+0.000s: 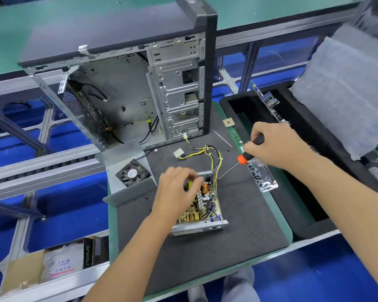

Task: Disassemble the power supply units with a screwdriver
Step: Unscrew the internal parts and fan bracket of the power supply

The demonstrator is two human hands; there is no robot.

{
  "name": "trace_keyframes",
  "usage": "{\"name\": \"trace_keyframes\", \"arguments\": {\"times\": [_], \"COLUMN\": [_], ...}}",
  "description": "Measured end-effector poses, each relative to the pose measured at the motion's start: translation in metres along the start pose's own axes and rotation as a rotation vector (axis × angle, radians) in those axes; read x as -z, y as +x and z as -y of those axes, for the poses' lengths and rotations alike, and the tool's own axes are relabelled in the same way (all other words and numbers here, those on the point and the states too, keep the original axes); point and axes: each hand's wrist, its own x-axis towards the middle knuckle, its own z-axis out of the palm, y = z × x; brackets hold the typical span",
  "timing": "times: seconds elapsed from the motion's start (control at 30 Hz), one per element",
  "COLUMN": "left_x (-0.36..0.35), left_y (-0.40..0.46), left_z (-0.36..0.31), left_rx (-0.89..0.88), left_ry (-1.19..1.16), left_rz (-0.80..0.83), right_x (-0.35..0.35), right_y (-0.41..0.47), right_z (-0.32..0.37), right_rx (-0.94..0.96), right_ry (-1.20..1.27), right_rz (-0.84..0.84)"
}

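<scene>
Power supply unit (202, 205) is lying open on the dark foam mat (205, 253), its circuit board and copper coil showing, with its yellow and black cable bundle (207, 153) trailing toward the computer case (127, 83). Left hand (177, 192) is resting over the unit's near-left part, fingers curled down onto the board; whether they are pinching anything is blurred. Right hand (275, 147) is gripping the black and orange screwdriver (247, 156) up and to the right of the unit, shaft angling down with its tip just beside the unit's far right corner. Removed cover with fan (131, 173) is sitting to the left.
</scene>
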Motion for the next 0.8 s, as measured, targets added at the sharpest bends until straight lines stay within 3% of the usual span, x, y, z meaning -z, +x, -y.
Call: {"name": "trace_keyframes", "arguments": {"times": [0.1, 0.3, 0.43, 0.8], "left_x": [-0.013, -0.038, -0.050, -0.053], "left_y": [0.045, 0.110, 0.119, 0.112], "left_z": [-0.018, -0.028, -0.026, -0.007], "left_rx": [0.118, 0.499, 0.504, 0.416], "left_ry": [0.090, 0.015, 0.032, 0.058], "left_rz": [0.152, 0.553, 0.721, 0.543], "right_x": [0.002, -0.007, -0.011, -0.025], "right_y": [-0.001, -0.007, -0.007, 0.006], "right_z": [-0.008, -0.023, -0.026, -0.023], "right_rx": [-0.053, -0.074, -0.077, -0.009], "right_ry": [-0.027, 0.000, 0.019, 0.038], "right_rz": [-0.008, 0.032, 0.040, 0.071]}}
